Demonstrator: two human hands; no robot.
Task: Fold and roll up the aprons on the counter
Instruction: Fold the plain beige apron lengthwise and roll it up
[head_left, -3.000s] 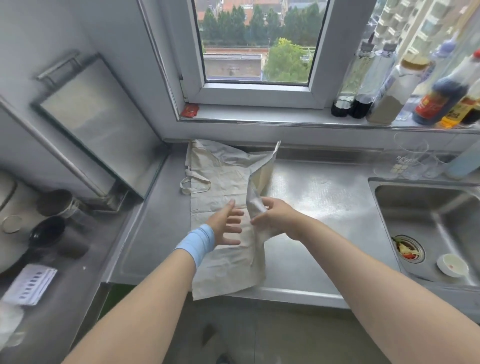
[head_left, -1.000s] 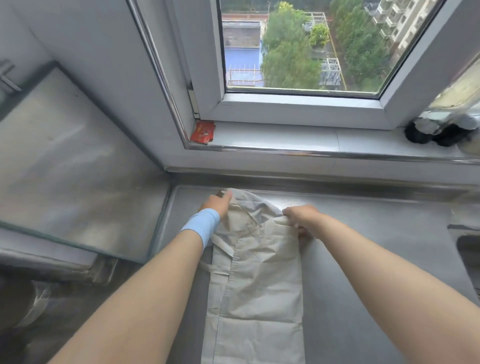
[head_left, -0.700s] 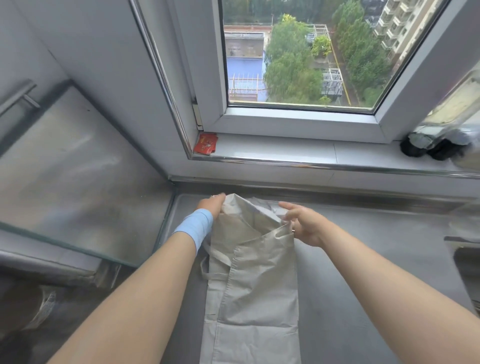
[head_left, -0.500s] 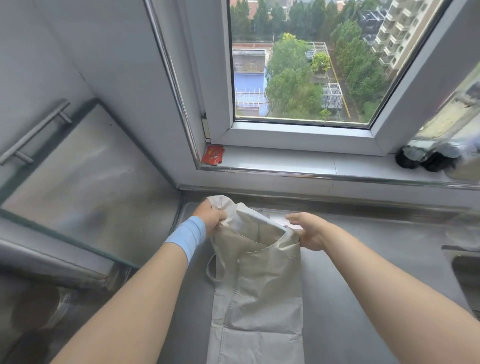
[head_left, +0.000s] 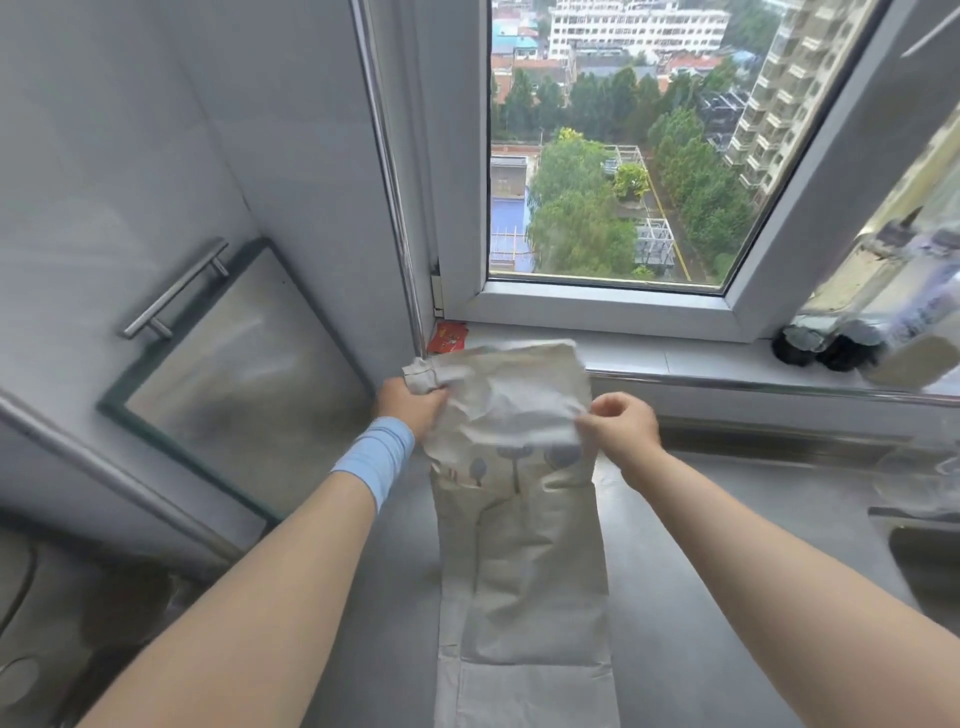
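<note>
A beige apron, folded lengthwise into a narrow strip, lies on the steel counter and runs from the near edge toward the window. Its far end is lifted and turned back toward me, showing a small tree print. My left hand, with a blue wristband, grips the left corner of that raised end. My right hand pinches the right corner. Both hands hold the end above the counter.
A red packet lies on the window sill behind the apron. Dark-capped bottles stand on the sill at right. A steel panel with a handle leans at left. The sink edge is at far right.
Over the last second both hands took the apron's far end off the counter and raised it, turning it back toward me; the printed side now shows. The view tilted upward.
</note>
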